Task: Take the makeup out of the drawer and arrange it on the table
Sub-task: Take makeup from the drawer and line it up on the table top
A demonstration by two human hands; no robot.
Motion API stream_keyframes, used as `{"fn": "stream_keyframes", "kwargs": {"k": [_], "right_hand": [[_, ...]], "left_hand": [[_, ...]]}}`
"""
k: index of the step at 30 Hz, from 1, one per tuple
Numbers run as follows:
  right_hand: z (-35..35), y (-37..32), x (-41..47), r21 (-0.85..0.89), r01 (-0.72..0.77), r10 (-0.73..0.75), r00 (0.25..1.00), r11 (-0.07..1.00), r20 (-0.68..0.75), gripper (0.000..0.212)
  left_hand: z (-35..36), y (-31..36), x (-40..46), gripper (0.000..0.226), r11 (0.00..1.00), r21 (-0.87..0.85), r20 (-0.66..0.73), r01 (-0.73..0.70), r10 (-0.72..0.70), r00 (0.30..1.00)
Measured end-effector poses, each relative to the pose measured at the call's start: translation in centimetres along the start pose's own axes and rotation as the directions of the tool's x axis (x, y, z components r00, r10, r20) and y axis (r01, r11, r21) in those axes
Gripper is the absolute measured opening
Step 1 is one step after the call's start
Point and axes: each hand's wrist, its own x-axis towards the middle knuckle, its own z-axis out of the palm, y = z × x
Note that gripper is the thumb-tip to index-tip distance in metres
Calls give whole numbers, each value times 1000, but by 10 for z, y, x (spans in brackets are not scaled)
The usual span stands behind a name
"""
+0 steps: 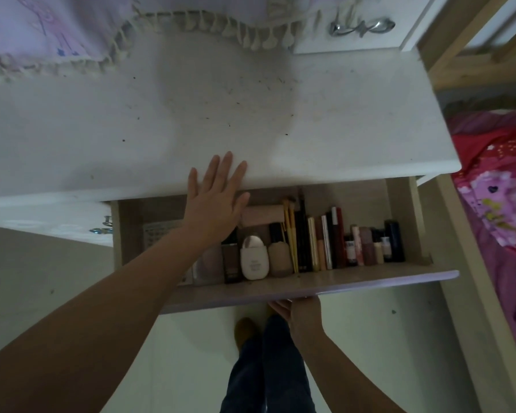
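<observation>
The drawer (295, 286) stands pulled out under the white table top (251, 114). Inside lies a row of makeup: a white oval bottle (253, 259), a beige bottle (279, 257), a pink tube (262, 214), gold-handled brushes (292, 234), several lipsticks and slim tubes (334, 239) and small bottles (382, 242). My left hand (215, 198) hovers flat, fingers spread, over the drawer's back and the table edge, holding nothing. My right hand (298, 311) grips the underside of the drawer front; its fingers are mostly hidden.
A lilac fringed cloth (72, 34) covers the table's back left. A metal handle (361, 26) sits on a cabinet door at the back right. A bed with a pink cover (495, 198) stands close on the right. My legs (268, 368) are below the drawer.
</observation>
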Motion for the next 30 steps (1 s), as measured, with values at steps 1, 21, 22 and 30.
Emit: {"fn": "stream_keyframes", "kwargs": {"k": [1, 21, 22, 30], "right_hand": [[2, -4, -3, 31, -19, 19, 1000, 999, 7, 24], [55, -36, -3, -9, 24, -25, 999, 1000, -42, 19], [52, -30, -6, 0, 26, -26, 999, 1000, -47, 18], [38, -17, 0, -21, 1, -1, 1000, 1000, 10, 23]], "left_hand": [[0, 0, 0, 58, 1000, 6, -1, 1, -1, 1000], [2, -3, 0, 58, 1000, 15, -10, -18, 18, 1000], [3, -3, 0, 59, 1000, 14, -14, -22, 22, 1000], [5, -3, 0, 59, 1000, 13, -27, -17, 18, 999]]}}
